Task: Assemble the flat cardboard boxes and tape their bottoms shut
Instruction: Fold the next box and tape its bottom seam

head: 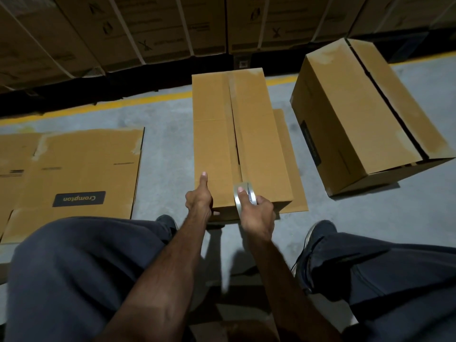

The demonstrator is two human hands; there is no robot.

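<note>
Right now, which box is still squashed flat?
The flat box on the left, lying on the floor with "Crompton" printed on it. The other two boxes stand folded up.

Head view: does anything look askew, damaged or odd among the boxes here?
Mostly tidy. The assembled box on the right sits rotated against the middle box, its centre seam gaping dark and apparently untaped. The flat boxes show pale torn patches where old tape seems peeled.

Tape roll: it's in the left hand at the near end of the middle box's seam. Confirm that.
Wrong hand. The head view shows the right hand gripping the tape roll at the near end of the middle box's seam; the left hand steadies the box.
</note>
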